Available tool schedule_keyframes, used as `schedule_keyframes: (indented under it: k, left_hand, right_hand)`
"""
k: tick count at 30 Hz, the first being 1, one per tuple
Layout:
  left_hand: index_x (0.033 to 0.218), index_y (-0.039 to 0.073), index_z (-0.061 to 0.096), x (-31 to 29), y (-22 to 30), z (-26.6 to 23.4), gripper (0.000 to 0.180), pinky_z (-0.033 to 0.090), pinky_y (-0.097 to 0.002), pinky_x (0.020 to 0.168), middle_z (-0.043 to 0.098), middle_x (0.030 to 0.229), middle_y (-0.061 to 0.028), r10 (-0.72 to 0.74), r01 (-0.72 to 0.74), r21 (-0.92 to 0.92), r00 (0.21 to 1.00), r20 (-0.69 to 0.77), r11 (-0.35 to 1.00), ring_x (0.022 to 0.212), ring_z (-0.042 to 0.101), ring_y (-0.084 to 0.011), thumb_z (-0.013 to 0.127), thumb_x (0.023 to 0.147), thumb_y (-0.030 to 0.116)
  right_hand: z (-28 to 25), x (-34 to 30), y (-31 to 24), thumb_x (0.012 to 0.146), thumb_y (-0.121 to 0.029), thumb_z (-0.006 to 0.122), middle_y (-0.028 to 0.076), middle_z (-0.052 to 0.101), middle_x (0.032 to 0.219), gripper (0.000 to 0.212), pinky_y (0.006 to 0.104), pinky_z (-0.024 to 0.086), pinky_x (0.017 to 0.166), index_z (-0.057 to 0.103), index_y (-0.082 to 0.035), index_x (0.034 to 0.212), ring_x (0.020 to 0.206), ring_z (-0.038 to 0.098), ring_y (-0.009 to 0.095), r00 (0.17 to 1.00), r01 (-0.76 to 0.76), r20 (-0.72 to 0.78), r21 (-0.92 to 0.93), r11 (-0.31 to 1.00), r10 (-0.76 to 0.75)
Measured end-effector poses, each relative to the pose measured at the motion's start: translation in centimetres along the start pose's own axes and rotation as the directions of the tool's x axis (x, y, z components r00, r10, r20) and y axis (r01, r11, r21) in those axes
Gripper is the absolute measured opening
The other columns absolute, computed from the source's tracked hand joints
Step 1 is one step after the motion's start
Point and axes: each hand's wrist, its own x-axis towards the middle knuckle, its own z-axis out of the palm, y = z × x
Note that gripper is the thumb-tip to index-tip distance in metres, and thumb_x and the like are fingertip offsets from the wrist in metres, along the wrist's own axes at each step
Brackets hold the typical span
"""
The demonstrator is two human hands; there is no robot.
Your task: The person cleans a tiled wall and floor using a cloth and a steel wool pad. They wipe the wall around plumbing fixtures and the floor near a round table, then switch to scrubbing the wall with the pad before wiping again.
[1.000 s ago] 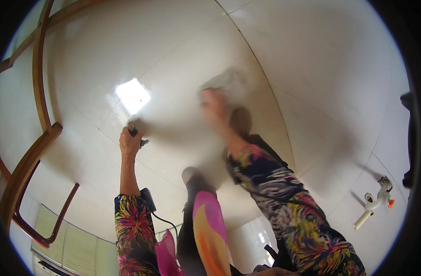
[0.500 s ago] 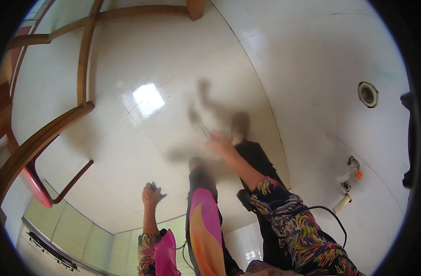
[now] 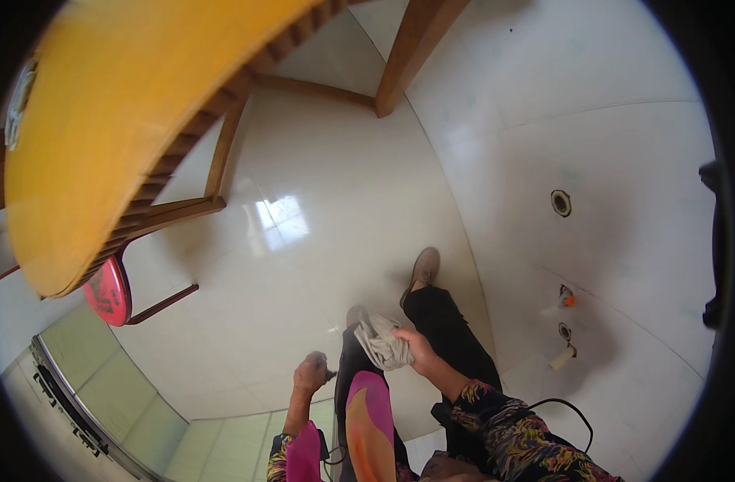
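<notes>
A crumpled light grey cloth (image 3: pixel 381 341) hangs from my right hand (image 3: pixel 418 350), whose fingers are closed on its right edge. It hangs in front of my left leg and partly hides my left shoe. My left hand (image 3: pixel 310 374) is closed in a fist, lower and further left, beside the same leg. A small dark thing (image 3: pixel 330 373) pokes out of that fist; its kind is too small to tell.
At the upper left stands a wooden table with a round yellow top (image 3: pixel 118 104) and brown legs (image 3: pixel 408 56). A red stool (image 3: pixel 110 291) is below it. The white wall at right carries a drain fitting (image 3: pixel 561 203), a valve (image 3: pixel 566 300) and a short pipe (image 3: pixel 562 358). Greenish cabinets (image 3: pixel 110 377) line the lower left.
The view has shifted, bringing the yellow tabletop in. My right hand, blurred before, has drawn closer to my body, and the cloth now shows clearly in it. My left hand stays closed.
</notes>
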Motion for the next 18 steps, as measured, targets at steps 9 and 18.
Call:
schedule_keyframes:
  k: [9, 18]
  left_hand:
    - [0.107, 0.012, 0.07, -4.6, 0.9, -1.8, 0.024, 0.056, -0.0415, 0.084, 0.073, 0.099, -0.0173, -0.085, 0.12, -0.16, 0.974, 0.211, 0.98, 0.096, 0.071, -0.0313, 0.061, 0.085, 0.012]
    - [0.112, 0.015, 0.069, -9.3, 6.1, -4.7, 0.03, 0.056, -0.0389, 0.082, 0.073, 0.098, -0.0148, 0.014, 0.026, -0.22, 0.983, 0.183, 0.975, 0.091, 0.072, -0.0289, 0.069, 0.082, 0.019]
  right_hand:
    - [0.2, -5.5, -1.5, 0.094, -0.027, 0.063, 0.01, 0.071, 0.098, 0.033, 0.0363, 0.056, 0.081, 0.067, 0.002, 0.111, 0.085, 0.071, 0.022, 0.999, 0.03, 0.043, -0.291, 0.956, -0.018]
    - [0.2, -12.5, -4.0, 0.091, -0.021, 0.064, 0.007, 0.07, 0.092, 0.023, 0.0318, 0.051, 0.073, 0.071, 0.0, 0.1, 0.08, 0.067, 0.017, 0.97, 0.237, 0.033, -0.349, 0.906, -0.241]
